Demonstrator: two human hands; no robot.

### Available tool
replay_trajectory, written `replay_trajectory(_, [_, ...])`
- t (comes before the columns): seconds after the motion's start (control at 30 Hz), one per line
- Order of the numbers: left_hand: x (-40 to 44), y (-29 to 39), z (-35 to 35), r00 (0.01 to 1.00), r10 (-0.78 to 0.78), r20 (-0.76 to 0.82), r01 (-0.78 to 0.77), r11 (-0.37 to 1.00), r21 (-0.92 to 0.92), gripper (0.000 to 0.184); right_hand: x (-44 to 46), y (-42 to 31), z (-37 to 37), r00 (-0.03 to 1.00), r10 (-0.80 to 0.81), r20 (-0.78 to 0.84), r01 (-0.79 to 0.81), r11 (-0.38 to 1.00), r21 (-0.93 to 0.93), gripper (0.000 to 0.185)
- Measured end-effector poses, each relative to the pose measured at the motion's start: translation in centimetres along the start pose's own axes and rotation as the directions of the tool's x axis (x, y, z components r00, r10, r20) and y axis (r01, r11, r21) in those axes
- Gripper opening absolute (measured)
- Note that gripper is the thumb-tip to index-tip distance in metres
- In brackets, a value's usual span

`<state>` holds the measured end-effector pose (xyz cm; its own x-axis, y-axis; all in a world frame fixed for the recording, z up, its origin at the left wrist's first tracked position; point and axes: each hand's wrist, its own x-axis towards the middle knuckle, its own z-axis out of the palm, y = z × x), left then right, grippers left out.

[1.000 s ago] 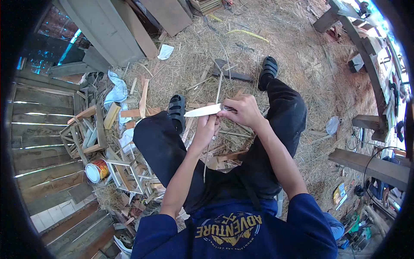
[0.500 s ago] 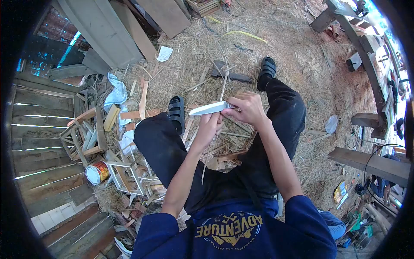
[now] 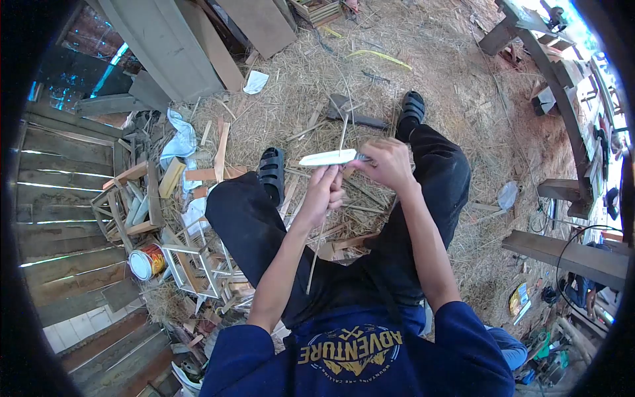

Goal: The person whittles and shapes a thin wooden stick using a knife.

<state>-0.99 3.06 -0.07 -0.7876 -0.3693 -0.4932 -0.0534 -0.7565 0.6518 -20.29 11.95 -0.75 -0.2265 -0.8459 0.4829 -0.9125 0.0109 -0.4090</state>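
My right hand (image 3: 389, 163) is closed around the handle of a knife (image 3: 327, 157), whose broad pale blade points left. A thin wooden strip (image 3: 311, 270), perhaps bamboo, runs lengthwise between my legs and past the blade. Gripping this strip just below the blade is my left hand (image 3: 322, 193), with its fingers curled. The blade crosses the strip right above my left fingertips, and my right thumb is close to them. The strip's far end reaches over the straw-strewn floor, and its near end lies over my lap.
Beyond my hands, a dark axe-like tool (image 3: 357, 118) lies on the ground. To the left are a small wooden frame (image 3: 193, 270), a paint can (image 3: 147, 262) and wood scraps. Planks (image 3: 159, 46) lean at the back left. A wooden beam (image 3: 569, 257) juts in from the right.
The knife has moved slightly right and away from me along the strip, and its blade now looks brighter. My left hand keeps its hold almost in place.
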Motion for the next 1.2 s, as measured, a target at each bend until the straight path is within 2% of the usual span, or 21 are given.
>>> replay_trajectory(0.07, [-0.9,0.2,-0.5,1.000,-0.005,0.031,0.006,0.999,-0.039,0.017,-0.4,1.8,-0.4,0.993,0.100,-0.065,-0.104,0.993,-0.052,0.039])
replay_trajectory(0.1, [-1.1,0.2,-0.8,0.999,-0.041,0.016,0.041,0.999,-0.034,0.016,0.5,1.2,-2.5,0.985,0.170,0.032,-0.165,0.979,-0.121,0.039])
replay_trajectory(0.23, [-0.8,0.5,-1.3,0.998,-0.061,0.034,0.059,0.997,0.043,0.015,-0.1,1.7,-1.9,0.989,0.145,-0.031,-0.148,0.981,-0.124,0.039])
replay_trajectory(0.33, [-0.9,-0.1,-1.1,0.994,-0.086,0.071,0.084,0.996,0.035,0.016,-1.0,3.3,-1.9,0.976,0.216,-0.024,-0.216,0.960,-0.179,0.040])
replay_trajectory(0.37, [-1.9,-0.1,-1.2,0.989,-0.123,0.082,0.122,0.992,0.012,0.017,-1.2,4.0,-2.3,0.806,0.579,-0.125,-0.591,0.776,-0.221,0.042])
replay_trajectory(0.4, [-3.1,0.1,-1.3,0.984,-0.155,0.089,0.157,0.988,-0.012,0.018,-1.6,6.8,-2.5,0.706,0.606,-0.367,-0.705,0.648,-0.288,0.042])
replay_trajectory(0.43, [-4.4,0.4,-2.0,0.975,-0.171,0.143,0.174,0.985,-0.012,0.018,-0.6,6.9,-3.7,0.756,0.561,-0.337,-0.650,0.701,-0.293,0.042])
replay_trajectory(0.47, [-4.4,0.6,-2.9,0.990,-0.125,0.071,0.124,0.992,0.011,0.019,0.0,6.5,-4.4,0.797,0.521,-0.305,-0.599,0.747,-0.290,0.043])
replay_trajectory(0.53, [-3.5,1.1,-4.3,0.997,0.000,-0.080,0.004,0.999,0.050,0.022,-0.7,4.4,-4.3,0.893,0.439,-0.097,-0.448,0.853,-0.266,0.044])
replay_trajectory(0.57, [-2.9,1.8,-4.5,0.997,-0.022,-0.080,0.020,0.999,-0.034,0.025,-1.6,4.0,-3.7,0.896,0.445,-0.005,-0.429,0.862,-0.271,0.043])
replay_trajectory(0.67, [-1.1,2.2,-3.7,0.996,0.050,-0.078,-0.055,0.997,-0.051,0.028,-2.9,1.8,-2.2,0.914,0.404,-0.041,-0.406,0.910,-0.080,0.041])
replay_trajectory(0.8, [-0.9,1.2,-3.0,0.992,0.047,-0.116,-0.050,0.998,-0.027,0.033,-1.1,0.7,-2.0,0.913,0.408,-0.001,-0.405,0.908,0.105,0.033])
replay_trajectory(0.83, [-1.1,1.3,-2.9,0.990,0.049,-0.136,-0.051,0.999,-0.011,0.034,-0.7,0.4,-2.0,0.901,0.427,0.076,-0.434,0.891,0.138,0.030])
replay_trajectory(0.93, [-1.3,1.4,-2.5,0.983,0.078,-0.167,-0.076,0.997,0.018,0.037,-0.1,0.1,-0.5,0.950,0.311,0.040,-0.313,0.936,0.158,0.028])
replay_trajectory(0.97, [-0.9,1.3,-2.7,0.983,0.095,-0.157,-0.094,0.995,0.017,0.037,0.0,-0.2,-0.1,0.949,0.309,0.059,-0.314,0.914,0.258,0.029])
replay_trajectory(1.07, [-0.3,1.6,-2.2,0.996,0.052,-0.067,-0.058,0.995,-0.079,0.038,0.3,-1.7,0.4,0.938,0.285,0.199,-0.331,0.906,0.263,0.031])
replay_trajectory(1.1, [-0.2,1.7,-2.0,0.999,0.022,-0.027,-0.025,0.992,-0.125,0.038,0.3,-2.1,0.7,0.949,0.259,0.181,-0.301,0.913,0.274,0.031])
replay_trajectory(1.2, [0.7,1.1,-1.4,0.997,0.041,-0.072,-0.048,0.994,-0.095,0.037,0.4,-2.7,1.4,0.948,0.227,0.225,-0.290,0.907,0.307,0.032])
